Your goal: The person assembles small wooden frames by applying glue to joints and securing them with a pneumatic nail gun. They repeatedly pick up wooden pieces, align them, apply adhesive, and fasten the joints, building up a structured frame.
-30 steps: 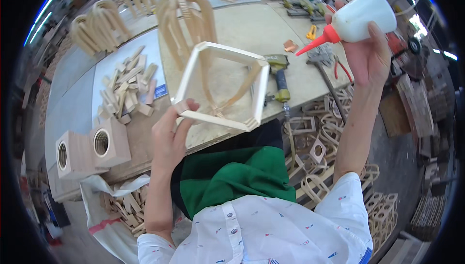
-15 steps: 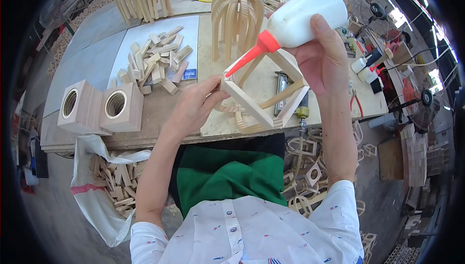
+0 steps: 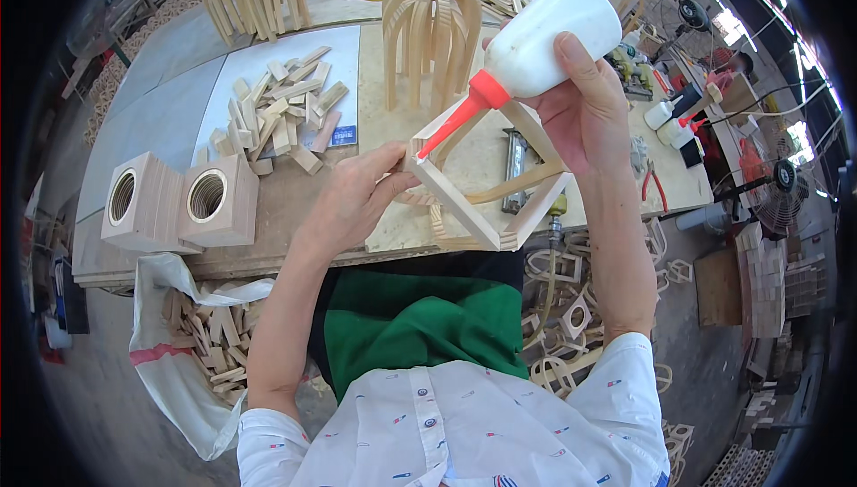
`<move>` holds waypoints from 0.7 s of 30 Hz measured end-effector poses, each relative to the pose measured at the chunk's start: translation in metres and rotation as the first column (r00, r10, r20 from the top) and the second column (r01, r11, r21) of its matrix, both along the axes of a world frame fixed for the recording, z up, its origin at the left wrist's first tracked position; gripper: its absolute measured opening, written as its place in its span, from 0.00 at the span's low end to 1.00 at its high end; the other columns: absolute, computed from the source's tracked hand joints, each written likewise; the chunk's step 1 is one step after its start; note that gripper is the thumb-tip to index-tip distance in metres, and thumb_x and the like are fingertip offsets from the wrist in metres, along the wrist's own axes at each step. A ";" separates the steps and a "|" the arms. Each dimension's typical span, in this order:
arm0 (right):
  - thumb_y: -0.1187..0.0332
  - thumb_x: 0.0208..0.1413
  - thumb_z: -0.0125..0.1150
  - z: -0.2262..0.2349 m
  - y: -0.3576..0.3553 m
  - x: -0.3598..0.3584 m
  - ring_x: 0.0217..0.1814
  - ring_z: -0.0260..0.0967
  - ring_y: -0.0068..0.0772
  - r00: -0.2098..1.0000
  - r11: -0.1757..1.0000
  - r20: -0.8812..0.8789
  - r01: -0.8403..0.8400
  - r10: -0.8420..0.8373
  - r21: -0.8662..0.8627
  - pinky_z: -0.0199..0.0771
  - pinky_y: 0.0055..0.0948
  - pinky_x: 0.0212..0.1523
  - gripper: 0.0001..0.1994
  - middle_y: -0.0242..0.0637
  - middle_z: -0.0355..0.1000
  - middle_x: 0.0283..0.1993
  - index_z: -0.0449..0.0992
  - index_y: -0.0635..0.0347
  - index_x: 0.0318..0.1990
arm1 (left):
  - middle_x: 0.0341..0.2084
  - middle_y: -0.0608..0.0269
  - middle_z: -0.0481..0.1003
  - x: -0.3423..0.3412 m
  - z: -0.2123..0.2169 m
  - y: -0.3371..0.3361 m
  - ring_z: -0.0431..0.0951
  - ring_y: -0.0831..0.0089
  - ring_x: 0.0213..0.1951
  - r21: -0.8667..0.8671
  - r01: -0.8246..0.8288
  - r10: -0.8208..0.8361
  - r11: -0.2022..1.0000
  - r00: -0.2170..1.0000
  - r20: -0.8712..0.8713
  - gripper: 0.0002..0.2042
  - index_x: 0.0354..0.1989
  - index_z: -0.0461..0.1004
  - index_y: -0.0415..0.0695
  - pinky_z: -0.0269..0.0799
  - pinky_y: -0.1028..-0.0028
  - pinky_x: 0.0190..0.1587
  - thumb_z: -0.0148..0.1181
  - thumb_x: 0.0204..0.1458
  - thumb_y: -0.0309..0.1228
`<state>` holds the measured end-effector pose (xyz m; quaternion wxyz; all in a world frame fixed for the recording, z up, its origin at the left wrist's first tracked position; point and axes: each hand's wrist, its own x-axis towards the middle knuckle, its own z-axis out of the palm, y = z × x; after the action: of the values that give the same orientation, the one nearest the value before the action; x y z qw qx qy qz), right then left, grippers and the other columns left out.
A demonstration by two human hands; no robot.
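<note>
My left hand (image 3: 361, 192) pinches the left corner of a pale wooden frame (image 3: 460, 210), four-sided with curved slats joined below it, and holds it tilted above the bench. In my right hand (image 3: 589, 108) is a white squeeze bottle (image 3: 558, 36), tipped downward. Its red nozzle (image 3: 455, 125) meets the frame's left corner, where a bit of white shows at the tip. Partly hidden behind the frame lies a nail gun (image 3: 513, 170) with a hose fitting. A domed cage of bent wooden slats (image 3: 432, 27) stands just beyond.
Loose wood pieces (image 3: 286, 108) are heaped on a white board. Wooden blocks with round holes (image 3: 183, 201) sit at the left edge. A sack of offcuts (image 3: 161, 380) stands below. Red-handled pliers (image 3: 654, 188) and more bottles (image 3: 665, 116) are at the right. Wooden frames (image 3: 562, 308) cover the floor.
The bottle has come down and slightly left, its nozzle tip now lower along the frame's left corner. My left hand still holds the frame; the view has shifted a little.
</note>
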<state>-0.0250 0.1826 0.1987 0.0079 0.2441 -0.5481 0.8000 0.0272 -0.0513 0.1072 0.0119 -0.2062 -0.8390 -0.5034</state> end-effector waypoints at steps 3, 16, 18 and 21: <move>0.60 0.61 0.55 -0.001 -0.002 0.000 0.55 0.72 0.42 1.000 1.000 0.005 0.001 -0.001 -0.002 0.76 0.42 0.54 0.25 0.52 0.70 0.52 0.61 0.73 0.57 | 0.37 0.59 0.76 0.000 0.000 -0.001 0.76 0.73 0.41 -0.009 -0.005 0.005 1.000 1.000 0.002 0.10 0.46 0.73 0.35 0.71 0.73 0.46 0.53 0.57 0.22; 0.63 0.57 0.61 0.002 -0.005 0.000 0.51 0.73 0.37 1.000 0.998 0.008 0.006 -0.005 -0.069 0.78 0.41 0.51 0.24 0.46 0.71 0.49 0.64 0.72 0.54 | 0.37 0.59 0.77 0.000 0.002 0.001 0.77 0.73 0.40 -0.010 0.007 -0.007 1.000 1.000 0.001 0.10 0.46 0.73 0.36 0.73 0.72 0.45 0.54 0.57 0.24; 0.65 0.55 0.63 0.003 -0.004 -0.002 0.50 0.73 0.35 1.000 0.995 0.007 0.010 -0.009 -0.098 0.79 0.41 0.49 0.24 0.45 0.71 0.48 0.64 0.71 0.54 | 0.37 0.59 0.77 0.001 0.002 0.002 0.77 0.73 0.40 -0.010 0.010 -0.010 1.000 1.000 -0.005 0.10 0.46 0.73 0.36 0.73 0.72 0.45 0.54 0.57 0.24; 0.65 0.55 0.63 0.004 -0.002 -0.004 0.51 0.73 0.36 0.999 0.995 -0.006 0.035 -0.036 -0.091 0.79 0.42 0.49 0.24 0.45 0.70 0.49 0.64 0.72 0.54 | 0.37 0.59 0.78 0.001 0.002 0.002 0.78 0.73 0.40 -0.009 0.013 -0.013 1.000 1.000 -0.017 0.10 0.46 0.73 0.36 0.73 0.73 0.45 0.54 0.57 0.24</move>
<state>-0.0291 0.1809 0.2024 0.0353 0.2368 -0.5151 0.8230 0.0282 -0.0496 0.1088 0.0149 -0.2162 -0.8397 -0.4980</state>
